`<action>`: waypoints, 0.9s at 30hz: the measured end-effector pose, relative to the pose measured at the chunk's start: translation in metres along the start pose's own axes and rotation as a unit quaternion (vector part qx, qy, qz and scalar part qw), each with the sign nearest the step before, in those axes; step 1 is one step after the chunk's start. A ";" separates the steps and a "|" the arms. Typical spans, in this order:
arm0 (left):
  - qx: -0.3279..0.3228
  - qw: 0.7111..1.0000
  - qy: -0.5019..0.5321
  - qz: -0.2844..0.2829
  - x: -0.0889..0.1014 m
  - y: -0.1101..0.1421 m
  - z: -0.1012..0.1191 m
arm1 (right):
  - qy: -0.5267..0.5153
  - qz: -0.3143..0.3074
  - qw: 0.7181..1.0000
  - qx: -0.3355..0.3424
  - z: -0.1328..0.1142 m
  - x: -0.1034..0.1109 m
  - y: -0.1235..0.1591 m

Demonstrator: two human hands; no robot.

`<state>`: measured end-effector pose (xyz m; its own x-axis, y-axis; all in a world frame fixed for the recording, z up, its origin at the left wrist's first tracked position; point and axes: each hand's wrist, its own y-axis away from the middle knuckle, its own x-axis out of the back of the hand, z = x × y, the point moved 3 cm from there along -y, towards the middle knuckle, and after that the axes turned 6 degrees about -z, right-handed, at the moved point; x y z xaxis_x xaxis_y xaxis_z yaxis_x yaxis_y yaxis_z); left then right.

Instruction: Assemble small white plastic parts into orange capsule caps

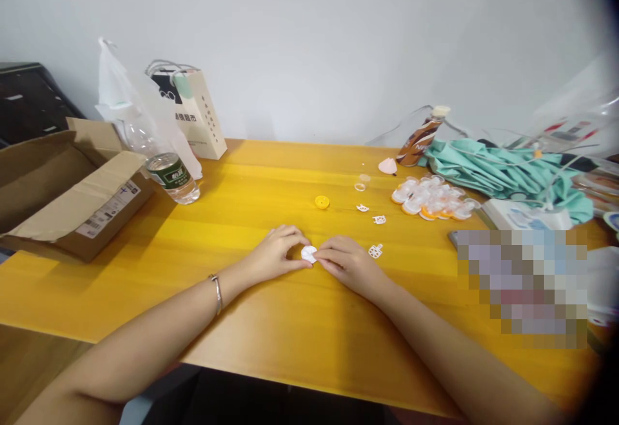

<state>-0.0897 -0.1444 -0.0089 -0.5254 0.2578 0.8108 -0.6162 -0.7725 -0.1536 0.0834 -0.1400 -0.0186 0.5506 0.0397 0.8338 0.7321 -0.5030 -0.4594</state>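
Between my two hands is a small round white plastic piece (308,254), just above or on the yellow wooden table (271,335). My left hand (283,251) grips its left edge between thumb and fingers. From the other side, the fingertips of my right hand (345,260) pinch at its right edge; whether they hold a smaller part there cannot be made out. Beyond my hands lies a yellow round cap-like piece (322,202). Flat white cut-out parts lie to the right: a wheel-shaped one (375,251), another (380,220) and a smaller one (362,208).
At the left stand an open cardboard box (111,199), a water bottle (174,180) and a paper bag (207,115). To the right are a clear ring (360,187), several clear-and-orange round cases (435,198), a brown drink bottle (422,138), teal cloth (498,170) and a blurred-out object (522,289).
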 end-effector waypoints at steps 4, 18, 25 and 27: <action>0.003 1.000 0.001 -0.003 0.000 0.000 0.000 | -0.014 -0.007 1.000 -0.009 0.000 0.001 0.000; 0.010 1.000 0.006 -0.001 0.000 0.000 0.001 | -0.063 -0.049 0.995 -0.052 -0.001 0.001 -0.001; 0.009 1.000 0.020 0.005 0.003 0.001 0.002 | -0.092 -0.034 0.993 -0.065 -0.001 0.000 0.000; 0.007 0.999 0.034 0.020 0.005 0.001 0.003 | -0.096 -0.032 0.993 -0.065 0.000 0.000 0.000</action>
<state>-0.0918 -0.1456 -0.0034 -0.5878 0.2647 0.7645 -0.5855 -0.7913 -0.1762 0.0835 -0.1404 -0.0186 0.5808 0.2325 0.7802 0.7168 -0.6004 -0.3546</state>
